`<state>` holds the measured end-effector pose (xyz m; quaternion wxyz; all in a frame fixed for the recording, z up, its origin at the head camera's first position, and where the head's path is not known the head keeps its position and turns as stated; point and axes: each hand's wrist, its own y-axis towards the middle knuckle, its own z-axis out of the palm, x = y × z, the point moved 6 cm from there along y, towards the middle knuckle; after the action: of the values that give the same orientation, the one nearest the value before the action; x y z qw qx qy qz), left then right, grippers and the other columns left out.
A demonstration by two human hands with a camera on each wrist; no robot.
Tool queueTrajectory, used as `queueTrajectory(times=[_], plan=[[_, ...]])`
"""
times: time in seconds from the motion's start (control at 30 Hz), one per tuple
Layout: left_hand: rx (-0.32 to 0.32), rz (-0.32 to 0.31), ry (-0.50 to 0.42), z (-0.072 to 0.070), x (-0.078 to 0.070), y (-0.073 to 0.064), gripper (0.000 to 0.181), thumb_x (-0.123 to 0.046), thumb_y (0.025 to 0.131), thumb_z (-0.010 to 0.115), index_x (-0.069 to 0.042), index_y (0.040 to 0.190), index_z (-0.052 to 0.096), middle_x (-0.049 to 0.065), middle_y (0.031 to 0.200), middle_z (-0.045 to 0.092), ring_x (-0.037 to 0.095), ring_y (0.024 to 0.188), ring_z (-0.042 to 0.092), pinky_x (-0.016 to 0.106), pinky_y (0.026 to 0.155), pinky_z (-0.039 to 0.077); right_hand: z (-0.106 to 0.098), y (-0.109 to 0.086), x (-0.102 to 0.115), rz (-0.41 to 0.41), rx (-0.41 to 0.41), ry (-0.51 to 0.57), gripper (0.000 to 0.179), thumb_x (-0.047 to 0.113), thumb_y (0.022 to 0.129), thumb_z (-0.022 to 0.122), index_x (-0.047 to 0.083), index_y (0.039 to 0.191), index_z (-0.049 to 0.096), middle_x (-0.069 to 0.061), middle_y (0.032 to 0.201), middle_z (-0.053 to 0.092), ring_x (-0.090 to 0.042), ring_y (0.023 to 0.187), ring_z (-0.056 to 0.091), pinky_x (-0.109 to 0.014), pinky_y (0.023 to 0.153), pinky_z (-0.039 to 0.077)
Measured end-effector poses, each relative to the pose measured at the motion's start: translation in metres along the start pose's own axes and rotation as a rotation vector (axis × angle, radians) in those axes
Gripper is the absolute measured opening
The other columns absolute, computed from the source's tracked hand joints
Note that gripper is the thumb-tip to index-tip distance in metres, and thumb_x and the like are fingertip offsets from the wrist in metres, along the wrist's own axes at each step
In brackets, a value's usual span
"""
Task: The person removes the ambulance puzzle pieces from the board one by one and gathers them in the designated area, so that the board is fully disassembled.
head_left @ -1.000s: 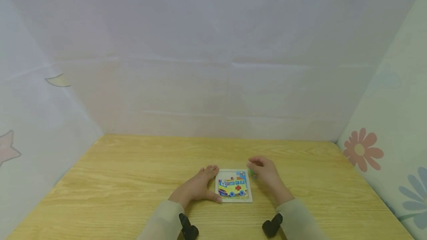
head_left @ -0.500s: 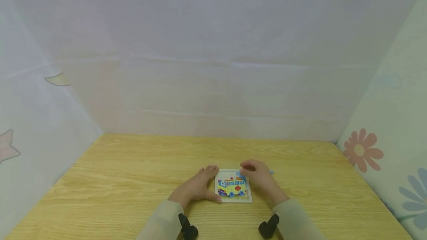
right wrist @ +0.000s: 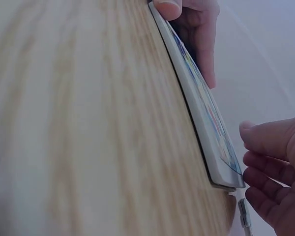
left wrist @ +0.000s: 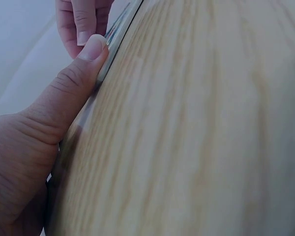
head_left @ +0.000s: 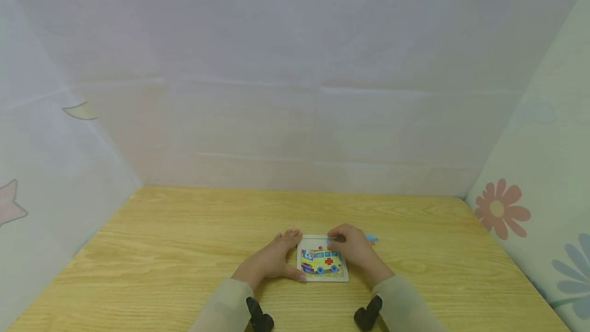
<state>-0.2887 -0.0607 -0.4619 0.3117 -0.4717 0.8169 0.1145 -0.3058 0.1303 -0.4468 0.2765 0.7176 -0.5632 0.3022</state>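
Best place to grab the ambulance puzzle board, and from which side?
Probably pinch the ambulance puzzle board by its near rim, right of centre, coming from the person's side. It lies flat on the table, so its thin edge offers the grip; the left hand brackets the left side and the right hand is over the far right corner.

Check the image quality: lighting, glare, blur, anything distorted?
Head: soft, even light without strong glare, though the ambulance puzzle shows small and lacks fine detail; left wrist: bluish cast, wooden tabletop blurring toward the right; right wrist: same cast, grain blurred at far left, puzzle steeply foreshortened.
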Motion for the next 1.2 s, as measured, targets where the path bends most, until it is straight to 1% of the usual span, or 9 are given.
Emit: queueTrajectory(times=[0.1, 0.23, 0.33, 0.5, 0.73, 0.87, 1.07, 1.2], plan=[[0.0, 0.002, 0.004, 0.0, -0.001, -0.001, 0.108, -0.055, 0.064, 0.076, -0.007, 0.147, 0.026, 0.01, 0.154, 0.017, 0.036, 0.141, 0.008, 0.054, 0.113, 0.014, 0.001, 0.001, 0.002, -0.042, 0.011, -0.043, 0.016, 0.011, 0.082, 0.07, 0.008, 0.098, 0.069, -0.002, 0.099, 0.064, -0.019, 0.093, 0.058, -0.04, 0.083, 0.051], [-0.001, 0.009, 0.005, -0.001, -0.002, -0.001, 0.108, -0.054, 0.064, 0.076, -0.006, 0.146, 0.026, 0.011, 0.154, 0.017, 0.037, 0.141, 0.008, 0.055, 0.112, 0.015, 0.003, 0.001, 0.004, -0.09, 0.034, -0.096, 0.014, 0.01, 0.082, 0.069, 0.008, 0.096, 0.069, -0.002, 0.098, 0.063, -0.022, 0.096, 0.059, -0.043, 0.086, 0.049], [-0.003, 0.015, 0.003, -0.001, -0.002, -0.001, 0.108, -0.054, 0.064, 0.077, -0.005, 0.146, 0.026, 0.012, 0.154, 0.018, 0.037, 0.141, 0.009, 0.055, 0.112, 0.014, 0.004, 0.002, 0.006, -0.109, 0.045, -0.131, 0.013, 0.01, 0.082, 0.069, 0.008, 0.095, 0.07, -0.002, 0.097, 0.062, -0.023, 0.096, 0.058, -0.044, 0.087, 0.048], [-0.004, 0.006, 0.01, 0.0, -0.001, -0.002, 0.108, -0.055, 0.064, 0.076, -0.007, 0.146, 0.026, 0.011, 0.154, 0.017, 0.038, 0.141, 0.009, 0.055, 0.112, 0.015, 0.005, 0.004, 0.007, -0.126, 0.06, -0.18, 0.012, 0.012, 0.083, 0.068, 0.009, 0.095, 0.071, 0.0, 0.095, 0.061, -0.022, 0.093, 0.058, -0.043, 0.085, 0.049], [-0.004, 0.005, 0.016, -0.001, 0.0, -0.001, 0.109, -0.057, 0.063, 0.075, -0.007, 0.147, 0.025, 0.01, 0.154, 0.017, 0.038, 0.141, 0.008, 0.054, 0.112, 0.015, 0.005, 0.005, 0.005, -0.128, 0.087, -0.177, 0.011, 0.012, 0.084, 0.067, 0.009, 0.094, 0.071, 0.001, 0.094, 0.06, -0.019, 0.091, 0.057, -0.041, 0.083, 0.049], [-0.006, 0.008, 0.016, 0.0, 0.001, 0.0, 0.109, -0.057, 0.063, 0.075, -0.007, 0.147, 0.026, 0.01, 0.154, 0.017, 0.038, 0.141, 0.008, 0.055, 0.112, 0.016, 0.005, 0.007, 0.007, -0.125, 0.109, -0.193, 0.011, 0.01, 0.083, 0.068, 0.009, 0.094, 0.071, 0.002, 0.092, 0.059, -0.018, 0.089, 0.057, -0.04, 0.081, 0.05], [-0.008, 0.011, 0.013, 0.0, 0.001, -0.001, 0.109, -0.056, 0.063, 0.076, -0.007, 0.146, 0.026, 0.01, 0.154, 0.018, 0.036, 0.141, 0.009, 0.054, 0.112, 0.015, 0.005, 0.008, 0.015, -0.102, 0.149, -0.248, 0.01, 0.008, 0.081, 0.07, 0.009, 0.09, 0.069, 0.002, 0.089, 0.058, -0.017, 0.087, 0.057, -0.039, 0.083, 0.05], [-0.01, 0.016, 0.01, 0.0, 0.0, -0.001, 0.108, -0.056, 0.063, 0.076, -0.006, 0.146, 0.027, 0.01, 0.154, 0.018, 0.036, 0.141, 0.008, 0.055, 0.112, 0.015, 0.004, 0.01, 0.019, -0.073, 0.172, -0.251, 0.009, 0.006, 0.08, 0.071, 0.008, 0.088, 0.068, 0.001, 0.087, 0.058, -0.016, 0.085, 0.056, -0.038, 0.081, 0.05]])
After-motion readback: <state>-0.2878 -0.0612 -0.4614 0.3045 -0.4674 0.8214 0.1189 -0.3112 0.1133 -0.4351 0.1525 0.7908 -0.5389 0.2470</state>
